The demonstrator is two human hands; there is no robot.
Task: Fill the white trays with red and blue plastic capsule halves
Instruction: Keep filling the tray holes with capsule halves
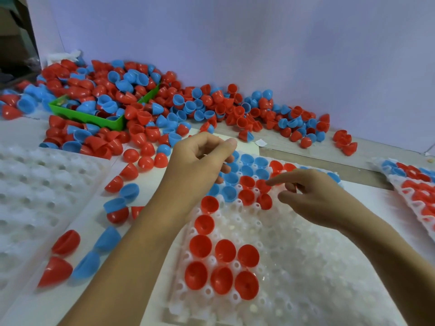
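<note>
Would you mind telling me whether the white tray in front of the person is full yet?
Partly filled. The white tray holds blue halves at its far end and red halves along its left side; most sockets remain empty.

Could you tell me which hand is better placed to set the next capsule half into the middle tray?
Probably the right hand: it hovers directly over the middle tray, index finger at the red halves bordering empty sockets. The left hand sits nearer the loose pile, seemingly empty, better suited to fetching.
</note>
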